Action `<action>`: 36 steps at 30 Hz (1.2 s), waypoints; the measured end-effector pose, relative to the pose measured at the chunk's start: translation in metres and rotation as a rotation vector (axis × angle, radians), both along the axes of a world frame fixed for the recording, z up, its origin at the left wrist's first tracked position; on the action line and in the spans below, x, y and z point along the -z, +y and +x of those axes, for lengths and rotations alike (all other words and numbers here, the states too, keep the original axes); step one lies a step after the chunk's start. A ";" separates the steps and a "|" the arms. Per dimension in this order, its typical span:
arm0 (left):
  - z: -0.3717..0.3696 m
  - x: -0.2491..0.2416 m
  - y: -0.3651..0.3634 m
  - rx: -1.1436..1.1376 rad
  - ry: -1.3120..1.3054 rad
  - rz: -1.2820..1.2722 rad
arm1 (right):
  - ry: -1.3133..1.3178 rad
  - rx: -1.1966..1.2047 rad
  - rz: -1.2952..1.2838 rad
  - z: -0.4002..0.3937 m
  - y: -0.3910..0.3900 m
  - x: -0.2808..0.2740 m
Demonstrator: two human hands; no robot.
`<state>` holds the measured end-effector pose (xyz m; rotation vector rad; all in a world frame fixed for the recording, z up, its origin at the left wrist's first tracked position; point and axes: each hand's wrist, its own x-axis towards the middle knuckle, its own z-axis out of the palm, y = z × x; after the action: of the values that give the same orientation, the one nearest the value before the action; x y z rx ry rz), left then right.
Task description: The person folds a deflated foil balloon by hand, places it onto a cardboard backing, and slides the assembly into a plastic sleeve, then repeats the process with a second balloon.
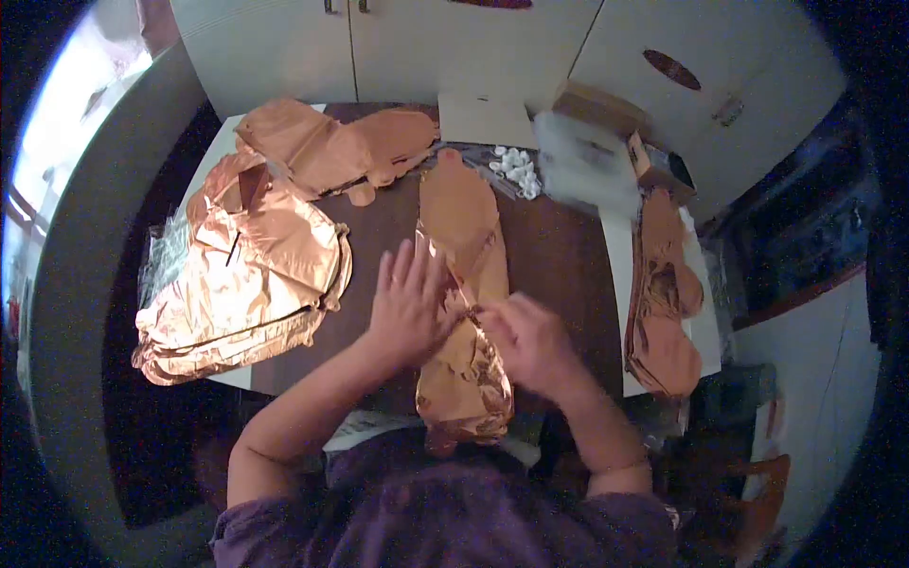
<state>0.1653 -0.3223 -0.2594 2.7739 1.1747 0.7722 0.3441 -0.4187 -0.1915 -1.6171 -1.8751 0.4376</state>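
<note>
A copper-coloured foil balloon, deflated and folded into a long strip, lies lengthwise on the table in front of me. My left hand rests across its left edge near the middle, fingers stretched out and slightly spread. On the opposite side, my right hand is closed at the balloon's right edge, pinching the foil beside a bright crease. The exact fingertip grip is partly hidden and a little blurred. The balloon's lower end, near my body, looks crumpled and shiny.
A stack of foil balloons covers the table's left side, with more flat foil behind. Folded foil pieces lie at the right edge. Small white pieces, clear plastic bags and a cardboard box sit at the back.
</note>
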 end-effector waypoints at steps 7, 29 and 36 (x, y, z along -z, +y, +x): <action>0.000 0.014 -0.011 0.105 0.082 -0.116 | -0.213 0.012 0.044 0.086 0.144 0.019; -0.001 0.000 -0.013 0.061 0.195 -0.174 | -0.944 0.008 0.455 0.104 0.359 0.018; 0.001 0.009 -0.014 0.057 0.110 -0.194 | 0.139 0.383 0.755 0.068 0.237 -0.098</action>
<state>0.1666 -0.3360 -0.2688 2.7043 1.1153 0.4783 0.4120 -0.1820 -0.0937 -1.3169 -1.3340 -0.2921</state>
